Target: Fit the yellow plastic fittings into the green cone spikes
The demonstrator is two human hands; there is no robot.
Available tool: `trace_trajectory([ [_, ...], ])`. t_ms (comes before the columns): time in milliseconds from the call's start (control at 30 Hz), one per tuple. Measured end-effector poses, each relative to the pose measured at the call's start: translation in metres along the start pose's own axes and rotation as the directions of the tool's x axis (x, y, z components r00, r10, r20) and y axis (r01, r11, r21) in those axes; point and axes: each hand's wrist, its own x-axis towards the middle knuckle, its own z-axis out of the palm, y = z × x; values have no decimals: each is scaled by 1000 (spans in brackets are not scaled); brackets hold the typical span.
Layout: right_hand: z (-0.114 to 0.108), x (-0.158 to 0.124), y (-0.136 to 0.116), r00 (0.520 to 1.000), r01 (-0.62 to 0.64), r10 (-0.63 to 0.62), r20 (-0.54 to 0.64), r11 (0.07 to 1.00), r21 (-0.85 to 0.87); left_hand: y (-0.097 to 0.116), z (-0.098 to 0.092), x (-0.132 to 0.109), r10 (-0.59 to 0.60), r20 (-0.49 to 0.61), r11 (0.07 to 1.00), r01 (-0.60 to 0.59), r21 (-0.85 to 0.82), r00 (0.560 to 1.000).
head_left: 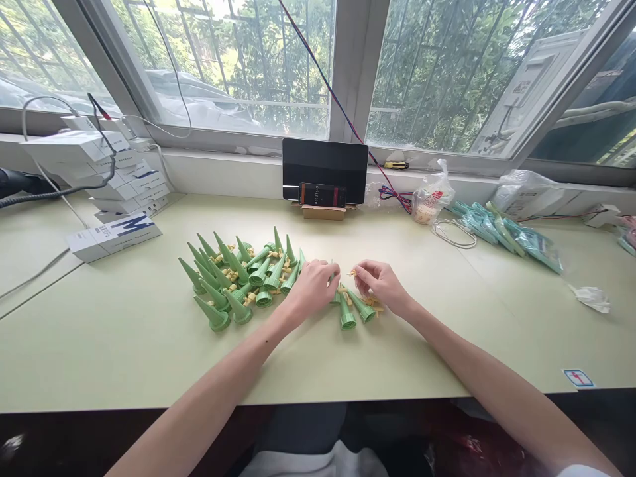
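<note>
A pile of green cone-shaped plastic spikes [238,278] with small yellow fittings lies on the pale green table [124,338], left of centre. My left hand [314,286] is curled beside the pile's right edge, fingers closed around a green spike that is mostly hidden. My right hand [378,283] pinches a small yellow fitting [352,271] between thumb and forefinger, close to the left hand. Under and between the hands lie two loose green spikes [348,317] and a few yellow fittings [372,305].
A dark tablet [325,169] stands at the table's back with a phone [322,195] on a small stand. White boxes [106,169] and cables sit at the left. Plastic bags [432,195] and teal packets [511,235] lie at the right, under the window.
</note>
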Motion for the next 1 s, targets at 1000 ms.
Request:
trace_trajectory([
  [1000, 6, -2, 0, 994, 99, -102, -49, 992, -76, -1, 1, 4, -109, -188, 980, 74, -185, 976],
])
